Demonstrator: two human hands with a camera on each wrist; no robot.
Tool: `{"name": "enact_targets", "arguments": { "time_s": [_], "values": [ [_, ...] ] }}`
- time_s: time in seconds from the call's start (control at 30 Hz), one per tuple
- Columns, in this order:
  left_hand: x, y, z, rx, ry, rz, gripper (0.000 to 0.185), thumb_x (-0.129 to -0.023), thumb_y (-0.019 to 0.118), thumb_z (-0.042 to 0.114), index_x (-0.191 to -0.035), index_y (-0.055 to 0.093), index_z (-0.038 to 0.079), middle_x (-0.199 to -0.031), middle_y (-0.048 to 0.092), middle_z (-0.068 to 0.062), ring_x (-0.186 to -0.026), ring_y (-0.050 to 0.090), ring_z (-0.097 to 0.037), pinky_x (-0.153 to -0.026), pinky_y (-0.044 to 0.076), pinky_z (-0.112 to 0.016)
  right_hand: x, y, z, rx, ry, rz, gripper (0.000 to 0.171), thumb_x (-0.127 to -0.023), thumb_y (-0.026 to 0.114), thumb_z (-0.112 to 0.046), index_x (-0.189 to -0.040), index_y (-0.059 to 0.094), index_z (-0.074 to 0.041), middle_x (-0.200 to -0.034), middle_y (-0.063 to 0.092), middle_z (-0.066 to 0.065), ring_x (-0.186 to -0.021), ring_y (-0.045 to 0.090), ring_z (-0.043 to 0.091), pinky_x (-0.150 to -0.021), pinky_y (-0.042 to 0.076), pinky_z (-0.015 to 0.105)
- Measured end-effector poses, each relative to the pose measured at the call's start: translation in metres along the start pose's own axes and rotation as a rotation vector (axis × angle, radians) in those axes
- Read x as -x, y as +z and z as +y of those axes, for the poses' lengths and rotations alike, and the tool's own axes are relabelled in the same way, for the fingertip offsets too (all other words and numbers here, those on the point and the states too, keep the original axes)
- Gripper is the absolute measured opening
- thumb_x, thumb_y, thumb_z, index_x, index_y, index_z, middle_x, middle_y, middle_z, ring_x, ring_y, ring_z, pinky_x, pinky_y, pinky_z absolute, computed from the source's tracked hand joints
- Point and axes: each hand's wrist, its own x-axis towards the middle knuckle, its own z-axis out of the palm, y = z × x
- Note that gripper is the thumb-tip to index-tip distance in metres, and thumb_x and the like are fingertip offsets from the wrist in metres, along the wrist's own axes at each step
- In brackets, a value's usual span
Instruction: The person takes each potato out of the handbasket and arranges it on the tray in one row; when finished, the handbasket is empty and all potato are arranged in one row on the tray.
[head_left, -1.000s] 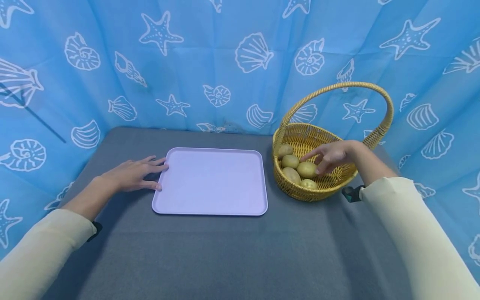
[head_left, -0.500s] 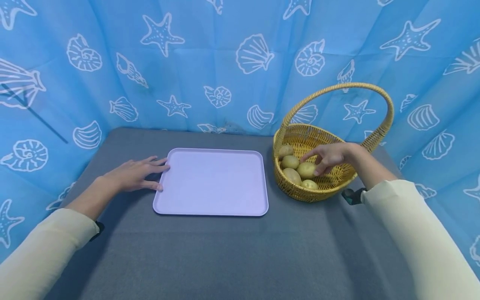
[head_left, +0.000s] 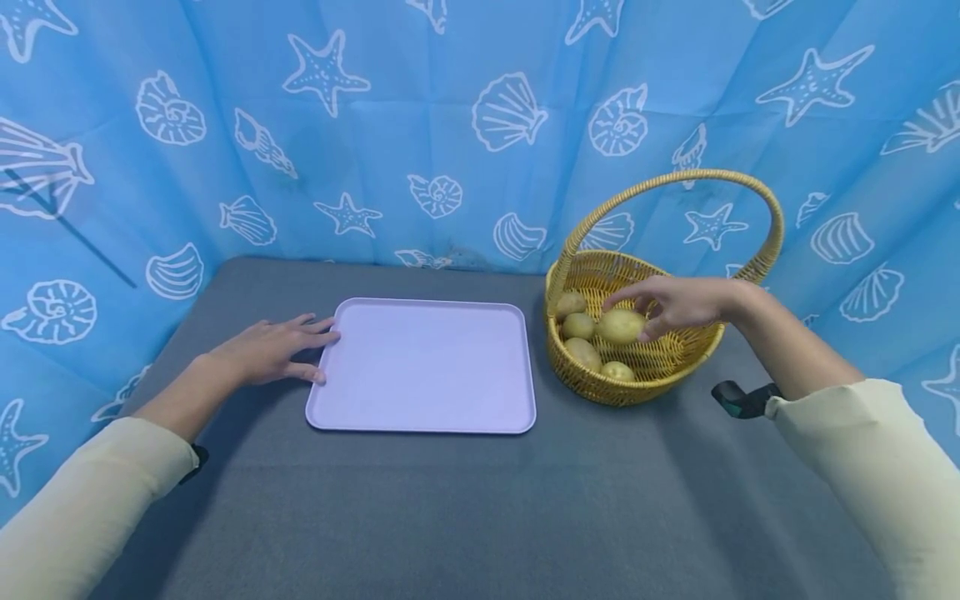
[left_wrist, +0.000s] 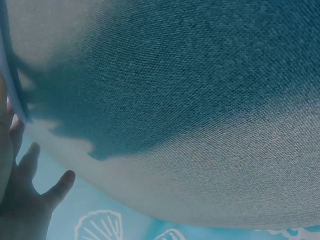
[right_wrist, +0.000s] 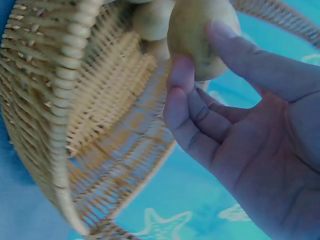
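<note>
right hand (head_left: 678, 304): pinching a potato (head_left: 621, 327) between thumb and fingertips, held above the others inside the basket (head_left: 592, 379). Wrist view confirms it: thumb on one side, fingers (right_wrist: 182, 75) on the other, potato clear of the weave.
potato: over the middle of the basket, below the handle (head_left: 675, 179), just beside the rest of the pile.
other potatoes (head_left: 585, 342): four visible, lying on the basket's left side, touching each other.
left hand (head_left: 266, 350): flat on the table (head_left: 420, 508), fingers spread and straight, fingertips touching the tray's left edge. Holding nothing.
tray (head_left: 423, 367): lilac, flat on the table, between the two hands, just left of the basket. Cannot tell if tray and basket touch.
basket: wicker, upright, right rear of the table, handle arching over.
table: grey cloth cover.
backdrop (head_left: 450, 125): blue fabric with white shell and starfish print, on three sides.
sleeves: pale cream on both arms; dark strap (head_left: 738, 400) at the right wrist.
</note>
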Motion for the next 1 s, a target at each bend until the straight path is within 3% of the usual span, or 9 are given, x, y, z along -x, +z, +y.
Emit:
{"name": "enact_targets", "arguments": {
  "time_s": [0.17,0.33,0.43,0.73,0.87,1.0],
  "values": [
    [-0.001,0.001,-0.002,-0.027,-0.006,0.003,0.083,-0.089,0.063,0.06,-0.152,0.041,0.011,-0.159,0.03,-0.019,-0.145,0.018,-0.05,-0.105,0.016,-0.079,0.014,0.0,-0.021,0.011,-0.042,0.016,0.064,-0.092,0.07,-0.012,-0.149,0.043,-0.007,-0.142,0.047,0.02,-0.121,0.054,0.04,-0.101,0.045,0.054],
    [0.001,0.003,0.0,-0.063,-0.011,0.007,0.083,-0.091,0.057,0.064,-0.154,0.039,0.013,-0.16,0.029,-0.017,-0.146,0.018,-0.049,-0.106,0.017,-0.077,0.015,0.003,-0.04,-0.018,-0.108,0.02,0.06,-0.093,0.068,-0.009,-0.149,0.044,-0.012,-0.119,0.055,0.012,-0.089,0.061,0.022,-0.08,0.053,0.035],
    [0.002,0.006,0.0,-0.089,-0.01,0.01,0.08,-0.095,0.052,0.063,-0.155,0.036,0.013,-0.161,0.028,-0.017,-0.147,0.018,-0.048,-0.107,0.018,-0.076,0.01,0.008,-0.052,-0.013,-0.188,0.026,0.06,-0.093,0.068,-0.006,-0.148,0.046,-0.014,-0.114,0.057,0.009,-0.077,0.06,0.02,-0.072,0.054,0.032],
    [0.001,0.011,-0.001,-0.11,0.014,0.05,0.077,-0.098,0.054,0.055,-0.155,0.032,0.008,-0.161,0.026,-0.018,-0.146,0.019,-0.048,-0.105,0.019,-0.077,-0.014,0.037,-0.089,0.12,-0.319,0.054,0.059,-0.089,0.072,-0.005,-0.143,0.051,-0.014,-0.121,0.059,0.002,-0.092,0.058,0.019,-0.08,0.052,0.037],
    [0.001,0.01,0.002,-0.116,0.012,0.043,0.077,-0.099,0.051,0.055,-0.156,0.031,0.007,-0.162,0.025,-0.018,-0.146,0.019,-0.047,-0.107,0.019,-0.075,-0.032,0.053,-0.104,0.136,-0.369,0.059,0.06,-0.087,0.073,-0.003,-0.142,0.052,-0.013,-0.118,0.06,0.002,-0.091,0.055,0.017,-0.078,0.05,0.036],
    [0.001,0.009,0.003,-0.124,0.015,0.038,0.077,-0.1,0.049,0.056,-0.156,0.03,0.007,-0.162,0.025,-0.018,-0.147,0.019,-0.047,-0.107,0.019,-0.075,-0.053,0.069,-0.116,0.128,-0.39,0.053,0.061,-0.088,0.073,-0.002,-0.144,0.05,-0.009,-0.127,0.059,0.003,-0.093,0.057,0.015,-0.079,0.053,0.034]
  ]
}}
